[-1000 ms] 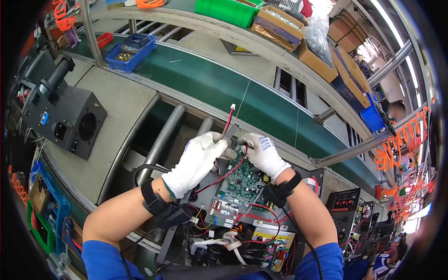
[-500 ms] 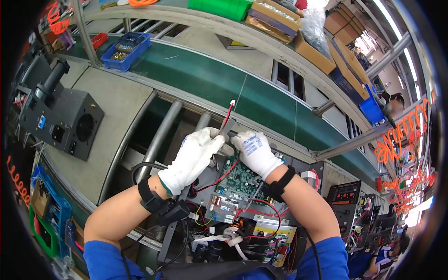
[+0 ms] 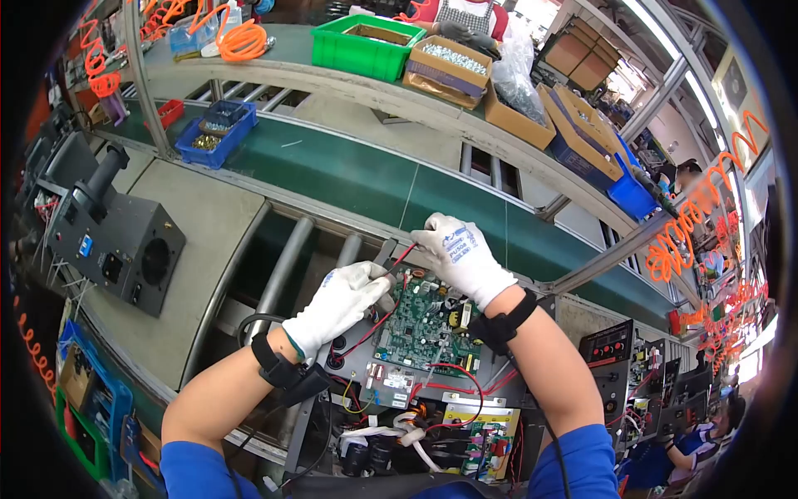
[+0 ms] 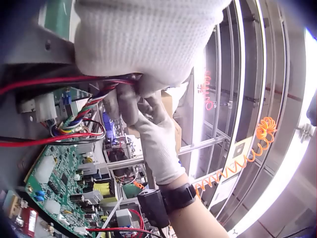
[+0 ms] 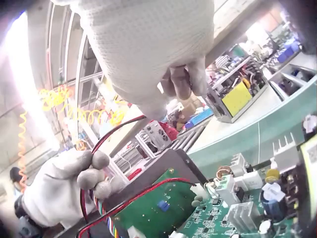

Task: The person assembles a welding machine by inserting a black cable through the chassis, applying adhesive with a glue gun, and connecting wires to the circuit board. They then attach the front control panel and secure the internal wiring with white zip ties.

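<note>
My white-gloved left hand (image 3: 339,301) pinches a red and black wire pair (image 3: 404,254) above the upper left corner of a green circuit board (image 3: 422,326). Gloved too, my right hand (image 3: 462,259) holds the free end of that pair between thumb and fingers; its tip is hidden there. Between the hands the pair runs taut in the head view and slightly bowed in the right wrist view (image 5: 111,133). A twisted multicoloured wire bundle (image 4: 81,115) passes by the left fingers. The board sits in an opened grey chassis with more wiring and a transparent-covered module (image 3: 389,384).
Rollers (image 3: 287,266) lie left of the chassis, and a green conveyor belt (image 3: 349,187) runs behind it. A finished-looking dark unit (image 3: 116,245) stands at left. Parts bins, such as a green bin (image 3: 366,51), line the shelf above. Further open units (image 3: 644,374) stand at right.
My right hand has moved up and away from the left, now gripping the wire end where a white connector showed before. The left hand has shifted slightly down. The head view has tilted up.
</note>
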Available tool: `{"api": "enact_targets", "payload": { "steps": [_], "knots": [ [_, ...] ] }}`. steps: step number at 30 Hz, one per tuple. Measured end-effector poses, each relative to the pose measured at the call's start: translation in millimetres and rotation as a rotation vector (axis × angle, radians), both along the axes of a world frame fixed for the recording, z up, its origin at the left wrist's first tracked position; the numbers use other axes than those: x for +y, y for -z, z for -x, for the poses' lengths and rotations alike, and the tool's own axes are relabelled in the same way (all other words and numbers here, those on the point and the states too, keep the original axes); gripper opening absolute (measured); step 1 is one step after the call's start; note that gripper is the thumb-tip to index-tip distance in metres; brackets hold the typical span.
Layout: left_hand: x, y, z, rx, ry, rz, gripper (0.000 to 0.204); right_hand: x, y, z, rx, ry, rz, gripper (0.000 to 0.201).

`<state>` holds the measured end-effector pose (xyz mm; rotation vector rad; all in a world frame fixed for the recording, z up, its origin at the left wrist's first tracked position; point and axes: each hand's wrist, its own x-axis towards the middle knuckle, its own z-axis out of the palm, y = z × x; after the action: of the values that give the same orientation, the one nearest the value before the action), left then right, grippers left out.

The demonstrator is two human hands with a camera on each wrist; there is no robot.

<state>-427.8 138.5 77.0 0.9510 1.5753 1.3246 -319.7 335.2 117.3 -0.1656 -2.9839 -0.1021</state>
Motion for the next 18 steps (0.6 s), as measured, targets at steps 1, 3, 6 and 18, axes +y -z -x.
{"api": "enact_targets", "payload": {
  "steps": [1, 3, 6, 18],
  "knots": [
    [-1.3, -3.8, 1.1, 0.065, 0.025, 0.014, 0.038, -0.6, 4.3, 0.8, -0.012, -0.005, 0.007, 0.016],
    [-2.5, -2.2, 2.4, 0.089, 0.034, 0.022, 0.043, -2.3, 15.4, 2.0, -0.191, 0.022, -0.130, 0.012],
    [-1.2, 6.5, 2.7, 0.026, -0.021, -0.147, 0.040, 2.0, 39.2, 7.9, -0.203, 0.145, 0.095, 0.016],
    [-18.8, 20.0, 8.9, -0.163, -0.081, 0.018, 0.044, 18.4, 85.7, -3.8, -0.010, 0.467, 0.900, 0.028]
  ]
}}
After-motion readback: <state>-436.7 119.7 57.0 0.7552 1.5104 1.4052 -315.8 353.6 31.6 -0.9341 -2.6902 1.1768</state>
